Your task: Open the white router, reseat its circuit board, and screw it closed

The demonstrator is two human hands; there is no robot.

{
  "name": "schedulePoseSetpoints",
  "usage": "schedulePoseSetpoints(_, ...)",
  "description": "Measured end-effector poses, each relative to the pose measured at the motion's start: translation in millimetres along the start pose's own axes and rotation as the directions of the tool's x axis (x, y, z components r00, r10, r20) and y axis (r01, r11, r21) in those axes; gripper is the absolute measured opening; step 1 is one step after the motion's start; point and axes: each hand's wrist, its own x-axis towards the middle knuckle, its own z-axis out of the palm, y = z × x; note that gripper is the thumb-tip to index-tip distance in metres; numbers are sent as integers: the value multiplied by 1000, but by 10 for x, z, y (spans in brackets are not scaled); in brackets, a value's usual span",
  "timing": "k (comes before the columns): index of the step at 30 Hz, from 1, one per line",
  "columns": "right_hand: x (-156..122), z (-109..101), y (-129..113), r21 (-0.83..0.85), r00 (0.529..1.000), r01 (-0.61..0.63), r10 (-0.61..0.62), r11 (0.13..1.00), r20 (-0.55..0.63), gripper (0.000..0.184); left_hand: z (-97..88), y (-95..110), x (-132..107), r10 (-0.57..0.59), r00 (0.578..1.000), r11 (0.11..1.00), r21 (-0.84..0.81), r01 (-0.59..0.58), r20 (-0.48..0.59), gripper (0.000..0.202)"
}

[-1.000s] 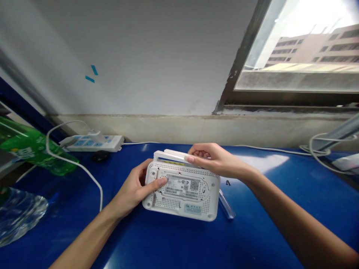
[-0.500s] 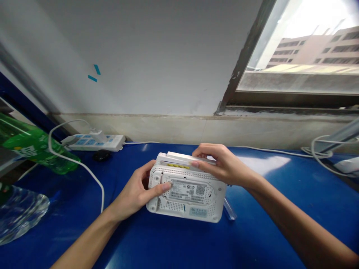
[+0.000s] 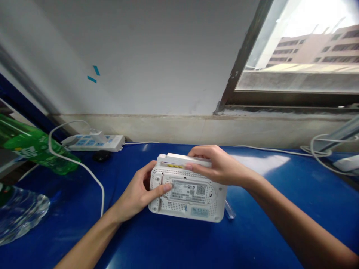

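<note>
Two grips, both closed. Left grip (image 3: 139, 188) clasping one white router (image 3: 175, 215) by its left edge, thumb laid flat on the vented face, fingers hooked behind and mostly hidden. Right grip (image 3: 220, 164) pinching one white bar (image 3: 176, 158) along the router's far edge, thumb on the near side, fingers curled over the far side. Impossible to tell whether joined to the router under the right grip. Router between the two grips, tilted, vented face toward the camera, over one blue bench (image 3: 168, 250).

On that face, between the grips: one large printed label (image 3: 182, 191), plus one smaller pale blue sticker (image 3: 199, 212). Left of the right thumb, under the bar: one row of yellow ports (image 3: 174, 166), too small to count.

Below the right grip, past the router's right edge: one clear plastic strip (image 3: 230, 210), partly hidden. Beyond the left grip, leftward: one white power strip (image 3: 115, 144) and, just in front, one black object (image 3: 101, 155). Nearer the left grip: one white cable (image 3: 103, 198). Far left of it: two bottles, one green bottle (image 3: 30, 149), one clear bottle (image 3: 25, 216).
</note>
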Motion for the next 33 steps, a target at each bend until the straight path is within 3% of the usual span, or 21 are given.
schedulePoseSetpoints(3, 4, -7, 1, -62, 996, 87, -89, 994, -24, 32, -1, 3, -4, 3, 1000, 1000, -8, -3, 20, 44)
schedulePoseSetpoints(6, -3, -27, 13, -28, 997, 81, -82, 996, -9, 32, 9, 2, -1, -4, 999, 1000, -17, 4, 38, 44)
schedulePoseSetpoints(12, 10, 33, 90, 182, 982, -186, 182, 965, 42, 49, 11, -21, 7, -29, 999, 998, -54, 30, 15, 47)
schedulePoseSetpoints(15, -35, 50, 198, 173, 945, -224, 257, 959, -204, 52, -24, -51, 9, -91, 995, 993, -76, 88, -34, 48)
schedulePoseSetpoints(18, -188, 11, 294, 53, 855, -297, 290, 953, -431, 44, -78, -76, 21, -175, 981, 983, -68, 169, -85, 45)
schedulePoseSetpoints(20, -342, -9, 319, -55, 851, -387, 333, 921, -406, 34, -123, -85, 38, -239, 965, 971, -41, 236, -105, 46)
schedulePoseSetpoints(24, -647, 92, 304, -207, 897, -437, 406, 875, -178, 11, -220, -101, 78, -243, 952, 949, 156, 273, -188, 50)
schedulePoseSetpoints(29, -790, 359, 322, -296, 880, -471, 467, 831, -89, 30, -269, -132, 80, -149, 928, 809, 497, 313, -342, 57)
schedulePoseSetpoints(33, -800, 363, 381, -173, 860, -511, 502, 842, -97, 29, -172, -111, 59, -87, 915, 663, 662, 349, -395, 55)
